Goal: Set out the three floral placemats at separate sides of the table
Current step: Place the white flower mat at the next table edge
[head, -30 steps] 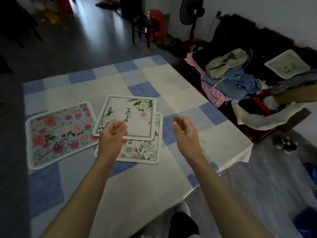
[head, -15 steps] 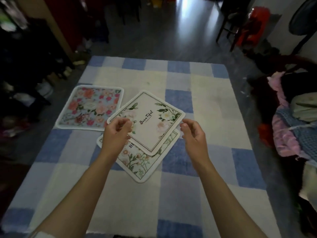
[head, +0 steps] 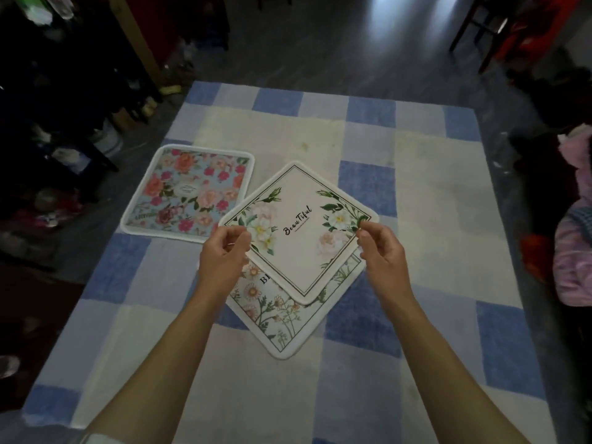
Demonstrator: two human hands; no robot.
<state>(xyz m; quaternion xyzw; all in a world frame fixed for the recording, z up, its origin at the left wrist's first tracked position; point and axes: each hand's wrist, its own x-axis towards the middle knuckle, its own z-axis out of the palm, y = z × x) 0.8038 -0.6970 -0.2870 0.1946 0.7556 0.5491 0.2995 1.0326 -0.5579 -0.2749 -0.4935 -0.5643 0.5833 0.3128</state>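
Three floral placemats lie on the blue-and-white checked tablecloth [head: 432,174]. A pink-and-blue rose mat [head: 189,193] lies flat at the left. In the middle, a white mat printed "Beautiful" [head: 298,232] sits turned like a diamond on top of a daisy mat [head: 282,318], covering its upper half. My left hand [head: 224,257] pinches the white mat near its left corner. My right hand [head: 381,248] pinches the edge near its right corner. The white mat's left corner overlaps the rose mat's edge.
Dark shelves and clutter [head: 48,155] stand left of the table. A heap of clothes [head: 576,245] lies off the right edge. A chair [head: 480,27] stands on the floor beyond the far right corner.
Both hands have moved from hovering above the stacked mats to the white mat's side corners and closed on them. My head has swung left, so the table is now seen square-on.
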